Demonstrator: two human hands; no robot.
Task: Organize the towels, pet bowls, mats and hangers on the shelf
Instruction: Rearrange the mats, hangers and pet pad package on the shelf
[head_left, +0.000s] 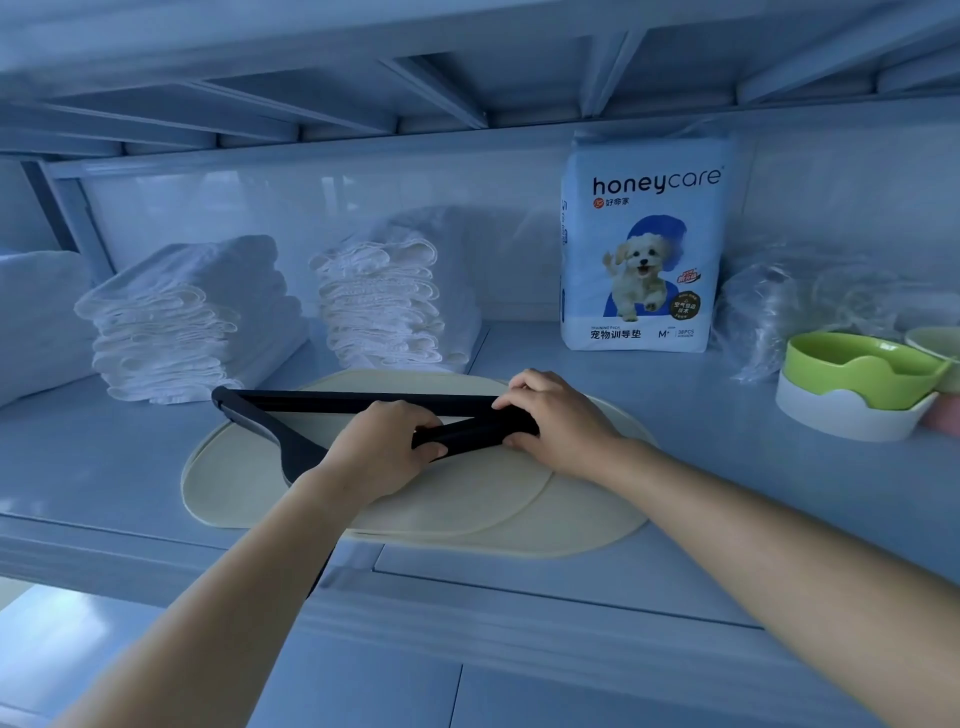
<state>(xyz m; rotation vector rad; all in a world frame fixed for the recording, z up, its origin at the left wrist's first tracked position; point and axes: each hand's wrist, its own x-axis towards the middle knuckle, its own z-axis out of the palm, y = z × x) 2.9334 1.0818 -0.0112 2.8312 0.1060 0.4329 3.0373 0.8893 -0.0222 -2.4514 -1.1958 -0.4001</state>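
Note:
A bundle of black hangers (332, 405) lies over the cream oval mats (467, 509) in the middle of the shelf (779, 499). My left hand (382, 447) grips the hangers near their middle. My right hand (556, 415) is closed on their right end. Two stacks of folded white towels (176, 322) (384, 301) stand behind the mats, and a third pile (36, 312) is at the far left. Green and white pet bowls (857, 384) sit nested at the right.
A honeycare pack of pet training pads (644, 249) stands upright at the back right. Crumpled clear plastic (789, 306) lies behind the bowls. The upper shelf's underside (467, 78) hangs low overhead. Something pink (945, 415) peeks past the bowls.

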